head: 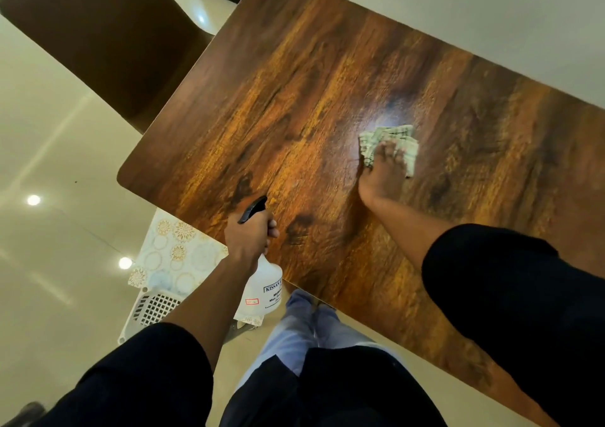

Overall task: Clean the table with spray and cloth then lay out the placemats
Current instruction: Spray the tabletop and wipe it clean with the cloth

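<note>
A dark wood-grain table (294, 99) fills the middle of the view. My right hand (383, 174) presses a pale checked cloth (397, 138) flat on the tabletop, fingers spread over it. My left hand (250, 235) grips the neck of a white spray bottle (262, 290) with a black trigger head, held at the table's near edge. Patterned placemats (170, 256) with gold and white circles lie below the table's left corner, on a white lattice stool (154, 308).
A brown chair (108, 43) stands at the table's far left end. Glossy cream floor (49, 164) surrounds the table. My legs in light trousers (307, 321) stand against the near edge. A bright glare spot lies on the tabletop just beyond the cloth.
</note>
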### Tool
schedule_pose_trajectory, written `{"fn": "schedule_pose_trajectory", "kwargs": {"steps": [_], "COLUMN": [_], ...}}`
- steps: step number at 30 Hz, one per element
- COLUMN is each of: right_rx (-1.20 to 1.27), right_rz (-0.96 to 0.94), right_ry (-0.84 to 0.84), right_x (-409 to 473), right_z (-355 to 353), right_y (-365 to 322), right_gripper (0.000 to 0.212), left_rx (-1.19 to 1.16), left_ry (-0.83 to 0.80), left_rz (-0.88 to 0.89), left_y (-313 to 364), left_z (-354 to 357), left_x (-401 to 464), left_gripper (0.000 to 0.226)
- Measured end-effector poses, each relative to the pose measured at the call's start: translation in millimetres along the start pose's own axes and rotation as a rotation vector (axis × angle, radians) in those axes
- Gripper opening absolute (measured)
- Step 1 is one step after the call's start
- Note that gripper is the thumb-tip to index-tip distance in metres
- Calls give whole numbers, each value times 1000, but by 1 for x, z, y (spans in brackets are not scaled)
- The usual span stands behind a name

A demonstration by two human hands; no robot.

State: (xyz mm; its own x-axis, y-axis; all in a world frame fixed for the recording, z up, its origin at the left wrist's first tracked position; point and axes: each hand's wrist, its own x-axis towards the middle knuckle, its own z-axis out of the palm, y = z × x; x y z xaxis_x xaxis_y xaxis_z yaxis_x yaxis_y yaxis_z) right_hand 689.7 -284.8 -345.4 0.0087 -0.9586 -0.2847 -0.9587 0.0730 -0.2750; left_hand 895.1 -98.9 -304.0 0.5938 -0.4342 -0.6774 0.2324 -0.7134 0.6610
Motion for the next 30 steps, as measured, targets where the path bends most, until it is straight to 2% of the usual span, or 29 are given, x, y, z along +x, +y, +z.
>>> {"fn": "schedule_pose_trajectory", "kwargs": {"steps": [3,8,11,14,16,26,30], "right_rx": [-25,-76,-126,-154,-151,-8,64], "right_rz": [-258,-754,-1066,-1165,-1083,-149,22], "right_ry": [-61,-254,-390,-407,-366,-58,-52], "right_x": [-33,-90,-108,-104,-92,-15,-31], "right_z": [19,47,59,58,52,-14,-8], "right_y": [-32,-76,-74,-50,-33,70,81], "right_gripper": [71,68,70,72,77,63,65], "left_rx": [-18,-36,-45,-45,-43,51,69], "left_ry": [13,36,53,79,82,16,-27], "left_rz": [-12,-11,1,-5,-4,26,32], "left_y": [-3,2,2,-2,-3,-16,-26], "left_z": [-7,-19,-23,-26,-26,-12,-4], "left_x": [-1,-15,-22,-25,-28,-33,-30], "left_gripper": [43,19,19,19,20,22,32]}}
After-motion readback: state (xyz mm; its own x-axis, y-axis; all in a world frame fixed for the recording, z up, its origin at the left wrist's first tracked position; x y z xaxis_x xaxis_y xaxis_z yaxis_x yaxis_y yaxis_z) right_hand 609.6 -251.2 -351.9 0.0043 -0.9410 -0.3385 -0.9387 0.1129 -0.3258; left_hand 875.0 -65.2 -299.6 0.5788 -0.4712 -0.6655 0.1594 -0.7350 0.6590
